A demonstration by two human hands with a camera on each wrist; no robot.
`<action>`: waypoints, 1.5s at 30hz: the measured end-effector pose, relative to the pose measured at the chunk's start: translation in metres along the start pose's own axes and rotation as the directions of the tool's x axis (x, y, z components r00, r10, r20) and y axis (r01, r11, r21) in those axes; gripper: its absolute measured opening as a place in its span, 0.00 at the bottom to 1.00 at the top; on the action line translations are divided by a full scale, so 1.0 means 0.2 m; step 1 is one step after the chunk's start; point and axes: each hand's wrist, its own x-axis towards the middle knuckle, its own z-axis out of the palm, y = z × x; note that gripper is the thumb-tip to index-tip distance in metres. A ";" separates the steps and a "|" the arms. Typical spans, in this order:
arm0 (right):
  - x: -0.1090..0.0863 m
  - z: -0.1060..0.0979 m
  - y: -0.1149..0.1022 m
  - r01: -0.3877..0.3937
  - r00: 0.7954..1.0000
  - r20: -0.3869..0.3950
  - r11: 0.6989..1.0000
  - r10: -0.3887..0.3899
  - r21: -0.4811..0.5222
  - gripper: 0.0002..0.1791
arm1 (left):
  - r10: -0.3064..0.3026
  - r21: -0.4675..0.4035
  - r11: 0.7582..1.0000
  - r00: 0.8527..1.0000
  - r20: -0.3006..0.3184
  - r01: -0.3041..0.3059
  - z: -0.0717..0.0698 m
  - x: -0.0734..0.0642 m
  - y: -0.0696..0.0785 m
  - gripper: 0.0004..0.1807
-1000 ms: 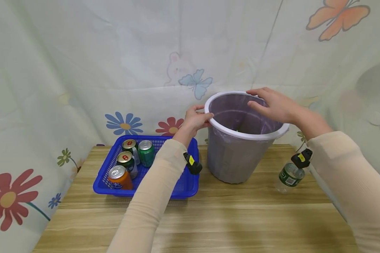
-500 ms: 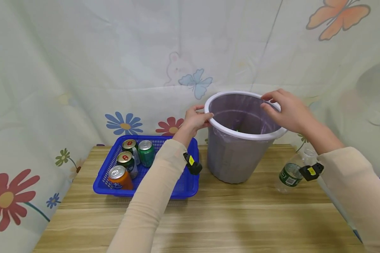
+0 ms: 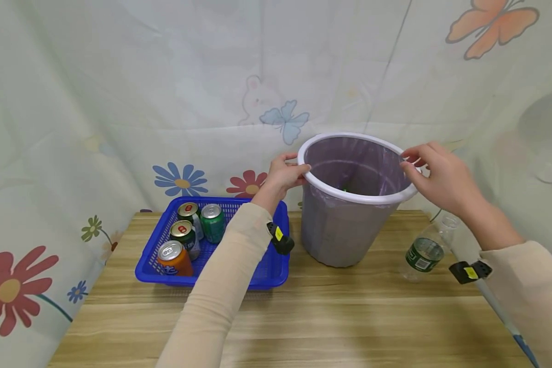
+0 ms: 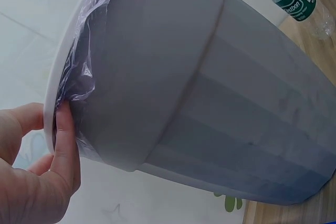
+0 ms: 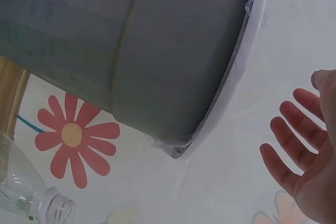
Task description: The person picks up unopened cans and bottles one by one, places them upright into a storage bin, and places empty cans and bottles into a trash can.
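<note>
A grey trash bin (image 3: 342, 230) stands upright on the table, with a white rim ring (image 3: 333, 192) and a thin purplish liner (image 4: 84, 77) tucked under it. My left hand (image 3: 283, 175) grips the rim at its left side; in the left wrist view the thumb and fingers pinch the ring from either side. Near the right side of the rim is my right hand (image 3: 446, 179), fingers loosely bent and holding nothing. A gap separates that hand from the ring in the right wrist view. Something small and green (image 3: 344, 190) shows inside the bin, too little to identify.
Left of the bin sits a blue plastic basket (image 3: 267, 280) with several drink cans, among them an orange can (image 3: 177, 260) and a green can (image 3: 213, 225). A clear plastic bottle (image 3: 424, 255) with a green label stands tilted-looking at the right. Behind hangs a printed curtain (image 3: 202, 102).
My right hand has moved rightward and towards me along the rim, from over the bin's mouth to just beyond its right side. The left hand keeps its place, and the bin is nearly still.
</note>
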 end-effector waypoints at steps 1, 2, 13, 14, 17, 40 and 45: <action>-0.01 0.00 0.00 0.004 1.000 -0.005 1.000 -0.004 -0.006 0.13 | 0.000 0.003 1.000 1.000 0.002 0.000 0.00 0.00 0.00 0.28; -0.02 0.00 0.01 0.004 1.000 -0.007 1.000 -0.004 -0.006 0.12 | 0.000 0.006 1.000 1.000 0.003 0.000 0.00 0.00 0.00 0.28; -0.14 0.00 0.03 -0.024 0.999 -0.026 1.000 0.024 -0.004 0.10 | 0.002 0.010 1.000 1.000 0.008 -0.002 0.00 0.00 0.00 0.28; -0.15 0.01 0.04 -0.027 0.999 -0.028 1.000 0.027 -0.002 0.10 | 0.002 0.012 1.000 1.000 0.008 -0.002 0.00 0.00 0.00 0.28; -0.19 0.02 0.04 -0.035 0.998 -0.048 0.999 0.035 0.002 0.09 | 0.002 0.012 1.000 1.000 0.009 -0.002 0.00 0.00 0.00 0.28; -0.53 0.15 0.17 -0.142 0.965 -0.203 0.980 0.169 0.141 0.10 | -0.004 0.002 1.000 1.000 0.010 0.004 0.01 0.01 -0.01 0.28; -0.58 0.17 0.20 -0.231 0.937 -0.224 0.955 0.269 0.185 0.10 | -0.007 0.005 1.000 1.000 0.008 0.007 0.01 0.01 -0.01 0.28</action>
